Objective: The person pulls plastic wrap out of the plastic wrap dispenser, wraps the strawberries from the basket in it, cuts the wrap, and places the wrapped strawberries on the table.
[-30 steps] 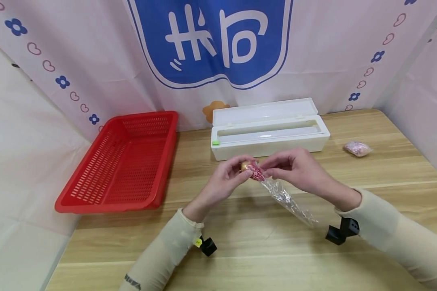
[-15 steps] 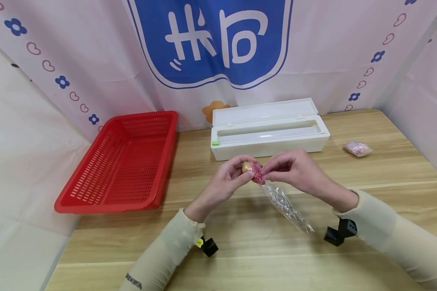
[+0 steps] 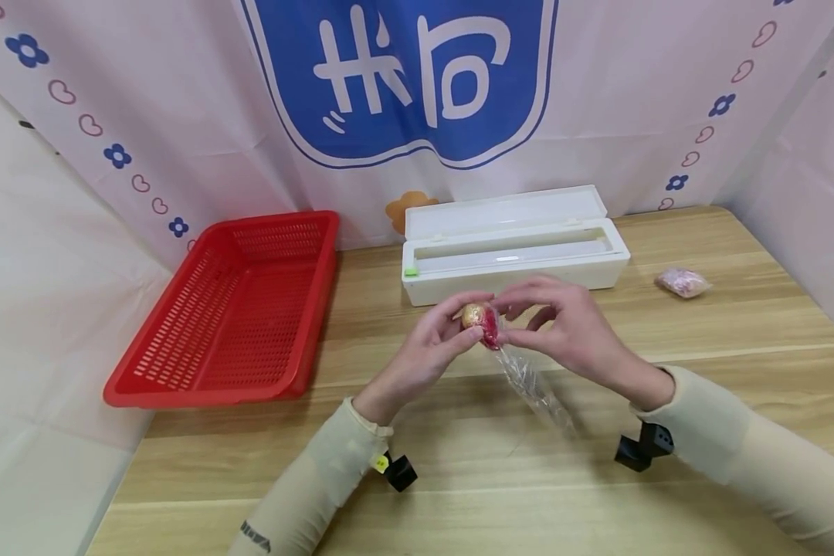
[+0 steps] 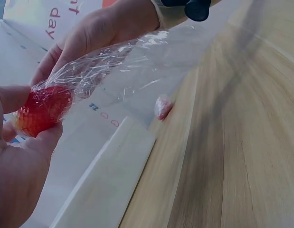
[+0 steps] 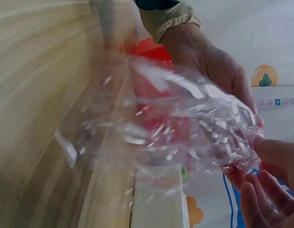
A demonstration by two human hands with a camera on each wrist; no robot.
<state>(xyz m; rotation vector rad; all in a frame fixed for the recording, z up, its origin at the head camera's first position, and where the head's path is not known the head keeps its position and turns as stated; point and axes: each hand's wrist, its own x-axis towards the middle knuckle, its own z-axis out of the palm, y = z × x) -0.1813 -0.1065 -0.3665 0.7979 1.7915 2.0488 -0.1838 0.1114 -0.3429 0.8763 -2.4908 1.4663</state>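
A small round red-and-yellow fruit-like thing [image 3: 474, 315] is wrapped in clear cling film, its exact kind hidden by the wrap. My left hand [image 3: 417, 347] grips it between thumb and fingers. At its right side my right hand [image 3: 563, 324] pinches the film with thumb and fingertips. A long crumpled tail of cling film [image 3: 533, 390] hangs from the wrapped thing toward the front right. In the left wrist view the red fruit-like thing [image 4: 44, 107] shows through the wrap; in the right wrist view the loose film [image 5: 156, 114] spreads across the middle, blurred.
Behind the hands stands a white cling film dispenser box [image 3: 514, 279] with its lid raised. A red perforated basket [image 3: 306, 340] sits at the left. A small pinkish film-wrapped bundle [image 3: 683, 283] lies at the right on the wooden table [image 3: 472, 494].
My right hand has shifted slightly left and spread its fingers over the wrapped thing's side. The film tail has swung left and looks shorter. The left hand has stayed in place.
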